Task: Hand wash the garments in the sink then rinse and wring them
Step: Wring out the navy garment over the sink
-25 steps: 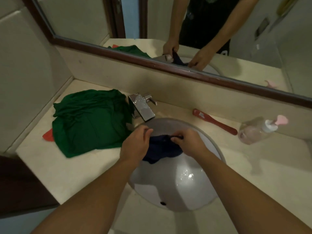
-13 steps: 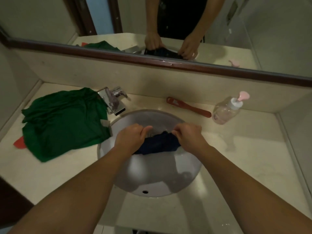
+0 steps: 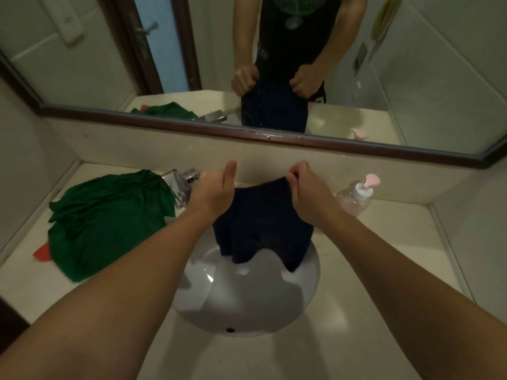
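Navy garment point(image 3: 260, 223) hangs between left hand point(image 3: 216, 193), right hand point(image 3: 307, 190), over sink point(image 3: 247, 305)

I count two grips: left grip point(image 3: 212, 193), right grip point(image 3: 307, 193). Garments, two for sure: one navy garment point(image 3: 260, 223), one green garment point(image 3: 109, 220). One red piece point(image 3: 42, 254) pokes out under the green; can't tell if it's a third garment, so I log it apart. One sink point(image 3: 247, 297), with one small hole point(image 3: 230, 329) in its near wall. One tap point(image 3: 179, 185). One pump bottle point(image 3: 356, 200), one pink pump head point(image 3: 371, 180) on it. One desk point(image 3: 370, 338). One mirror point(image 3: 82, 64), one dark frame strip point(image 3: 164, 124) along its lower edge. In the mirror I get one door point(image 3: 162, 50). Loose things lying on the desk: three, meaning green garment, red piece, bottle. Two bare forearms point(image 3: 109, 311) in view.
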{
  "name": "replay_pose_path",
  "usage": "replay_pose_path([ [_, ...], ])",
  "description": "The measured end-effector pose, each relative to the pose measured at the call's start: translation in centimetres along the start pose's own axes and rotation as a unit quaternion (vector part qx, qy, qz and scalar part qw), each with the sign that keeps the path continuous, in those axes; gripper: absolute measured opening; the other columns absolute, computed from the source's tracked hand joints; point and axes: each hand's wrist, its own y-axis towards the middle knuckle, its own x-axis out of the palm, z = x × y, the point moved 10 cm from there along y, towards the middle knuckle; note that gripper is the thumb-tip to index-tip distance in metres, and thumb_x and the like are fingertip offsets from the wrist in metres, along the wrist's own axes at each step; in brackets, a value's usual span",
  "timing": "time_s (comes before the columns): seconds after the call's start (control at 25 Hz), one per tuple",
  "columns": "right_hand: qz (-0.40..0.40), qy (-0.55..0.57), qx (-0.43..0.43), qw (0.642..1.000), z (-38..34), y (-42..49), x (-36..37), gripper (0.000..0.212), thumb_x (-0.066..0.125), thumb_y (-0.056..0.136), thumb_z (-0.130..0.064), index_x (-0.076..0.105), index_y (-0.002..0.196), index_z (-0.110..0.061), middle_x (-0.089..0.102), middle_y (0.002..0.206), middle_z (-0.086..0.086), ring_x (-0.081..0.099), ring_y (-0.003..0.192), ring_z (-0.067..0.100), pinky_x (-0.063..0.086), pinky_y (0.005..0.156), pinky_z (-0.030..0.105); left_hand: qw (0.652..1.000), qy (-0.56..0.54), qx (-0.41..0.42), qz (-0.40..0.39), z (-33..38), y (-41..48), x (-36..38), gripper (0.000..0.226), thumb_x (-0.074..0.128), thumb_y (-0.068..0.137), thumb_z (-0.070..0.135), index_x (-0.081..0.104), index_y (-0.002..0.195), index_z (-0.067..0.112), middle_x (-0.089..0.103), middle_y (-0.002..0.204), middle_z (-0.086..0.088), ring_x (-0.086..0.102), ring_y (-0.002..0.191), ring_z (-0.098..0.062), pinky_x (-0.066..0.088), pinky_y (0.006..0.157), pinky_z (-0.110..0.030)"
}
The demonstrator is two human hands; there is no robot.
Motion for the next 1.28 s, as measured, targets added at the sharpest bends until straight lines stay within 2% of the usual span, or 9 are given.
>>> replay_pose_path([
  [0.12, 0.021, -0.066, -0.047, 0.996, -3.2, 1.3, -3.3, 0.012, 0.044, 0.109, -0.02, 0.049, 0.098, -0.019, 0.055, 0.084, -0.003, 0.052, 0.075, 0.011, 0.039, 0.068, 0.027, 0.996, 0.086, 0.017, -0.007, 1.9, 2.1, -2.7, 0.078, 0.007, 0.102, 0.059, 0.054, 0.063, 0.01, 0.058, 0.069, -0.015, 0.055, 0.074, -0.034, 0.044, 0.073, -0.044],
  [0.24, 0.024, 0.006, -0.029, 0.999, -3.8, 1.4, -4.2, 0.016, 0.04, 0.111, -0.023, 0.051, 0.101, -0.015, 0.061, 0.087, 0.005, 0.057, 0.076, 0.02, 0.045, 0.067, 0.033, 0.99, 0.138, 0.032, 0.028, 3.4, 2.5, -4.9, 0.076, 0.01, 0.105, 0.058, 0.055, 0.063, 0.012, 0.059, 0.067, -0.012, 0.055, 0.068, -0.031, 0.043, 0.067, -0.042],
  [0.44, 0.028, 0.203, 0.113, 0.972, -3.1, 1.4, -1.8, 0.02, 0.046, 0.109, -0.022, 0.058, 0.098, -0.011, 0.058, 0.09, 0.007, 0.056, 0.08, 0.02, 0.052, 0.072, 0.037, 0.998, -0.006, 0.0, 0.069, 2.8, 1.4, -5.5, 0.05, 0.028, 0.109, 0.049, 0.047, 0.07, 0.024, 0.054, 0.07, 0.0, 0.049, 0.063, -0.011, 0.029, 0.055, -0.029],
  [0.52, 0.009, 0.301, 0.147, 0.942, -3.2, 1.7, 0.4, 0.023, 0.048, 0.107, -0.021, 0.059, 0.087, -0.016, 0.062, 0.091, 0.01, 0.061, 0.083, 0.027, 0.058, 0.08, 0.049, 0.993, -0.091, 0.012, 0.069, 3.2, 0.2, -4.6, 0.038, 0.038, 0.107, 0.046, 0.047, 0.077, 0.025, 0.053, 0.074, 0.003, 0.049, 0.065, -0.01, 0.033, 0.057, -0.027],
  [0.68, 0.015, 0.418, 0.22, 0.881, -2.9, 1.7, 3.3, 0.026, 0.049, 0.107, -0.01, 0.062, 0.084, -0.006, 0.065, 0.076, 0.009, 0.066, 0.072, 0.024, 0.056, 0.063, 0.033, 0.982, -0.176, 0.075, -0.001, 3.3, -2.7, -1.6, 0.023, 0.064, 0.096, 0.044, 0.058, 0.102, 0.022, 0.063, 0.089, 0.01, 0.062, 0.078, -0.005, 0.052, 0.069, -0.024],
  [0.84, 0.015, 0.451, 0.258, 0.854, -2.2, 1.4, 4.1, 0.021, 0.053, 0.104, -0.004, 0.063, 0.086, 0.002, 0.069, 0.088, 0.021, 0.072, 0.086, 0.031, 0.064, 0.079, 0.04, 0.977, -0.152, 0.144, 0.042, 2.4, -4.1, -1.1, 0.021, 0.07, 0.095, 0.03, 0.072, 0.109, 0.014, 0.07, 0.097, 0.008, 0.065, 0.084, -0.005, 0.055, 0.072, -0.02],
  [1.0, 0.024, 0.294, 0.221, 0.93, -1.3, 1.2, 2.1, 0.028, 0.052, 0.104, -0.006, 0.061, 0.078, -0.007, 0.064, 0.081, 0.013, 0.063, 0.076, 0.023, 0.058, 0.072, 0.034, 0.98, -0.108, 0.156, 0.065, 3.9, -3.9, -1.5, 0.021, 0.061, 0.101, 0.024, 0.075, 0.1, 0.008, 0.073, 0.089, 0.0, 0.06, 0.078, -0.006, 0.046, 0.071, -0.017],
  [1.12, 0.019, 0.265, 0.185, 0.946, -0.6, 0.4, 1.8, 0.029, 0.052, 0.106, -0.014, 0.06, 0.078, -0.013, 0.061, 0.071, 0.004, 0.057, 0.065, 0.017, 0.045, 0.06, 0.03, 0.989, -0.082, 0.119, 0.02, 5.2, -2.5, -1.7, 0.024, 0.059, 0.103, 0.026, 0.077, 0.098, 0.011, 0.067, 0.082, 0.008, 0.059, 0.074, -0.008, 0.04, 0.065, -0.015],
  [1.28, -0.035, 0.233, 0.073, 0.969, -1.8, -0.3, 1.5, 0.021, 0.056, 0.105, -0.033, 0.068, 0.093, -0.02, 0.067, 0.086, -0.001, 0.062, 0.077, 0.013, 0.049, 0.07, 0.033, 0.992, -0.097, 0.06, -0.049, 6.5, -1.2, -2.3, 0.036, 0.055, 0.103, 0.04, 0.061, 0.069, 0.027, 0.057, 0.063, 0.008, 0.053, 0.059, -0.002, 0.04, 0.059, -0.025],
])
